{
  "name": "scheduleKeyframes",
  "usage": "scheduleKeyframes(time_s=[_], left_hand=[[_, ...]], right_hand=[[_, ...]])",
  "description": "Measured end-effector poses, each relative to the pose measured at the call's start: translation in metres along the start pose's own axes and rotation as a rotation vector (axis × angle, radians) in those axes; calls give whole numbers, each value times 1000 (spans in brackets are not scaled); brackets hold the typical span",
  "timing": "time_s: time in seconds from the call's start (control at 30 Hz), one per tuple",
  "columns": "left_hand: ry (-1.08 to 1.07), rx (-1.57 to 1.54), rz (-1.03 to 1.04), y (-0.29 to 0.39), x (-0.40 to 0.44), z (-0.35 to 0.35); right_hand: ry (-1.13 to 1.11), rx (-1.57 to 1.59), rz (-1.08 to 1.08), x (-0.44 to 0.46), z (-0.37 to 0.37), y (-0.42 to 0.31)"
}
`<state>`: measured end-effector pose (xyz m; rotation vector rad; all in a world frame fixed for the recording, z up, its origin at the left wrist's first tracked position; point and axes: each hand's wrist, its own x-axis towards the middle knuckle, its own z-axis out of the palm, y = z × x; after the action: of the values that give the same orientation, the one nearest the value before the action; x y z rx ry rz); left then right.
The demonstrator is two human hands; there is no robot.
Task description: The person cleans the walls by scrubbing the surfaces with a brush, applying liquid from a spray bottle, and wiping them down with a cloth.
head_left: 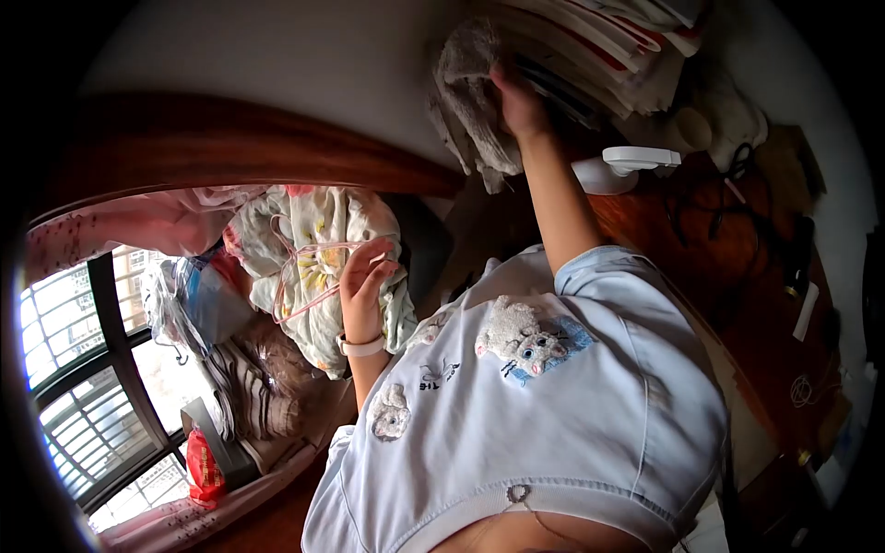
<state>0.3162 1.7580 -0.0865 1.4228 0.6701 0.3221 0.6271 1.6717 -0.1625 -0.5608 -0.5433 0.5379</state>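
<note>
My right hand (pixel 522 101) is stretched far forward and closed around a grey, fluffy cloth (pixel 470 92), which hangs in folds beside a pale wall. Books and papers (pixel 627 60) are stacked just right of it. My left hand (pixel 365 276), with a light band (pixel 360 346) on the wrist, is raised with its fingers loosely bent and apart, holding nothing. Behind it in view is a bundle of floral fabric (pixel 323 276) with a pink cord (pixel 286 249); whether the fingers touch it I cannot tell.
A white device (pixel 636 161) stands on the reddish-brown wooden desk (pixel 636 221), with dark cables (pixel 728 207) on the right. At left are a barred window (pixel 92 369), plastic bags (pixel 207 295), folded cloths (pixel 249 387) and a red packet (pixel 203 465). A dark wooden edge (pixel 258 138) runs above them.
</note>
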Motion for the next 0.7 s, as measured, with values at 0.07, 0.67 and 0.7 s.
scheduleKeyframes(time_s=[0.07,0.67,0.7], left_hand=[[-21,3,-42,2,-6,-1],[-239,112,-213,-4,7,-14],[-236,126,-209,-7,9,-12]], right_hand=[[-30,-236,-178,42,4,4],[-106,-638,-299,-48,94,101],[-114,-588,-259,-52,91,99]])
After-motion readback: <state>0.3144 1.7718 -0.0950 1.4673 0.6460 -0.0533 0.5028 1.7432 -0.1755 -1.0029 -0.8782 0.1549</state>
